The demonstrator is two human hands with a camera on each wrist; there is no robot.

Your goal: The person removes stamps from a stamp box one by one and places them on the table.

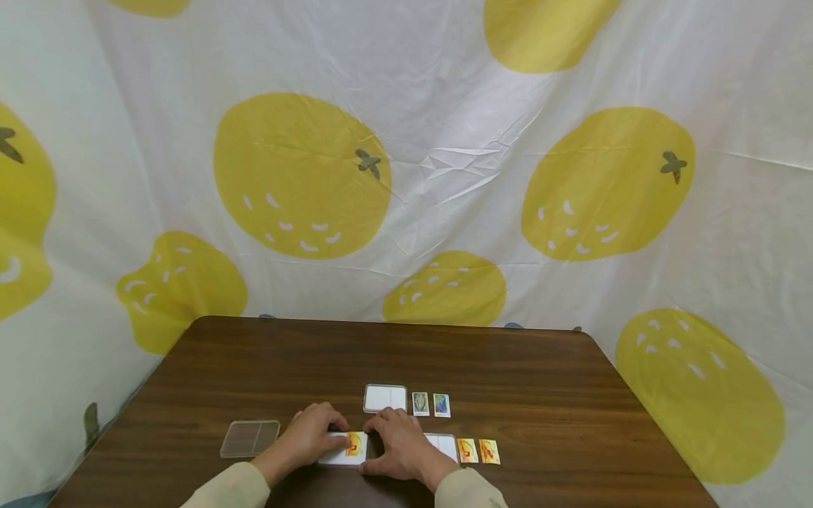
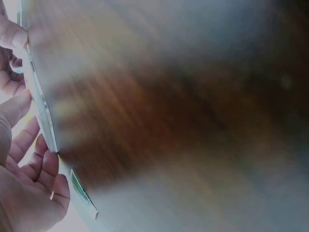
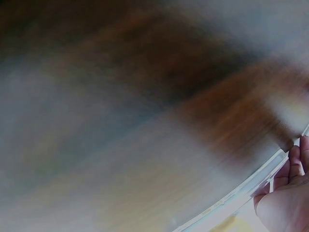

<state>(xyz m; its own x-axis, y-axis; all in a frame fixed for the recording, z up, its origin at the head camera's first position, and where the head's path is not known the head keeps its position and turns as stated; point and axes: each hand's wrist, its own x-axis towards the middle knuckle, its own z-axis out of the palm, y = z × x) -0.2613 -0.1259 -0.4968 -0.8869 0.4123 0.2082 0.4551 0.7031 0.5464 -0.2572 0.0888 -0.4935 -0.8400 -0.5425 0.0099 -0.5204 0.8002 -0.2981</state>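
Note:
Between my two hands on the table is a flat clear case with a white card (image 1: 333,458), bearing an orange-yellow stamp (image 1: 357,444). My left hand (image 1: 306,436) grips its left end, the thumb over the card beside the stamp. In the left wrist view, the left hand's curled fingers (image 2: 46,166) meet the rim of the case (image 2: 44,113). My right hand (image 1: 401,444) holds its right end, thumb near the front corner and fingertips at the back corner. The right wrist view catches only part of the right hand (image 3: 287,205) at its edge.
An unfilled-looking clear case (image 1: 250,439) lies left. Behind sits a case with white insert (image 1: 385,398), beside two blue-green stamps (image 1: 420,404). Another white-insert case (image 1: 443,446) is partly hidden by my right forearm, with two orange-yellow stamps (image 1: 468,451) beside it.

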